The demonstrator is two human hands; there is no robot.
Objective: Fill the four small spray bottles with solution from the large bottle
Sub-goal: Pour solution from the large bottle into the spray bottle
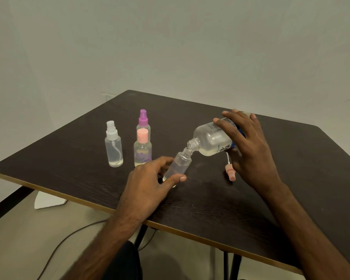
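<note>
Plain bare room, blank wall (170, 37), dark wooden table (210, 209)

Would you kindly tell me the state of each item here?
Large clear plastic bottle: uncapped, tilted, held by right hand.
Small clear bottle: uncapped, tilted, held by left hand.
White-topped spray bottle: capped, upright.
Purple-topped spray bottle: capped, upright.
Pink-capped bottle: capped, upright.
Pink spray pump: lying loose.

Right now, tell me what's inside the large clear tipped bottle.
Pale yellowish liquid pools along the lower side of the large clear plastic bottle. The right hand covers its rear half, so the contents there are hidden.
</note>
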